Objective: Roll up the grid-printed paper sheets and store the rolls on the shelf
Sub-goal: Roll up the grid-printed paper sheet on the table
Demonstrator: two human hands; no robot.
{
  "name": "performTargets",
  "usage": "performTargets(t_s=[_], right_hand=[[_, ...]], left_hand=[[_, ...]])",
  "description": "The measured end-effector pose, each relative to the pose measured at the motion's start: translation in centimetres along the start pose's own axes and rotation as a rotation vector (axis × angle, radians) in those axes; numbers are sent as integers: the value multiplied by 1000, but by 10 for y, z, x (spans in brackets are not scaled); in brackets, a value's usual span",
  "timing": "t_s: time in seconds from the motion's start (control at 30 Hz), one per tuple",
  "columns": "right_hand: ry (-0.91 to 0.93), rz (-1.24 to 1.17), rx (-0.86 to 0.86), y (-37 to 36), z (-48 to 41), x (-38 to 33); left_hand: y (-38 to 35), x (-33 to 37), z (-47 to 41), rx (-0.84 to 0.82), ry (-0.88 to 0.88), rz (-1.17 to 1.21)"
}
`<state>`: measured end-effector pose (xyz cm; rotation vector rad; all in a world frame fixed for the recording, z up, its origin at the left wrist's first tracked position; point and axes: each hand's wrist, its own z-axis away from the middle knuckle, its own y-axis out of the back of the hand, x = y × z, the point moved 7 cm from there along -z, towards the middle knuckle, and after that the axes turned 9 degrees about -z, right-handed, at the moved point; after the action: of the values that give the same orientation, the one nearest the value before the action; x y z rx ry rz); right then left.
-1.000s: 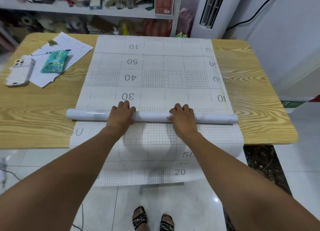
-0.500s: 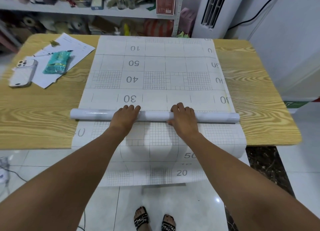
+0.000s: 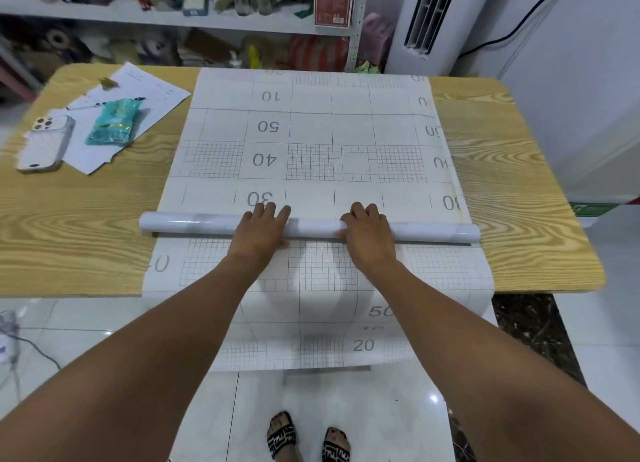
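One paper roll (image 3: 194,223), one phone (image 3: 45,143), one teal packet (image 3: 114,122), two hands — left hand (image 3: 259,229), right hand (image 3: 367,235).

A single wide-angle camera, worn on the head, looks forward and down from the near edge of the table (image 3: 519,191). The left hand (image 3: 259,231) and right hand (image 3: 369,235) on the paper roll (image 3: 194,223) sit mid-frame, at arm's length. The floor (image 3: 346,402) shows below, and the shelf (image 3: 114,13) runs along the far top edge.

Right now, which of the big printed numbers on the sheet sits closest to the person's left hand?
The 30, just beyond the fingers of the left hand; 40, 50 and 10 lie farther up the sheet.
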<state>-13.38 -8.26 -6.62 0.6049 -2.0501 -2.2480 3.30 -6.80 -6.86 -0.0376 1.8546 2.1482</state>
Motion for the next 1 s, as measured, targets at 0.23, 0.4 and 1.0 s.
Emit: performTargets(t_s=[0.23, 0.4, 1.0], right_hand=[[35, -6, -3, 0, 3, 0], [54, -52, 39, 4, 5, -1], [10, -56, -29, 0, 4, 10]], left_hand=[[1, -1, -2, 19, -5, 26], [0, -2, -3, 15, -25, 72], [-8, -3, -3, 81, -35, 115]])
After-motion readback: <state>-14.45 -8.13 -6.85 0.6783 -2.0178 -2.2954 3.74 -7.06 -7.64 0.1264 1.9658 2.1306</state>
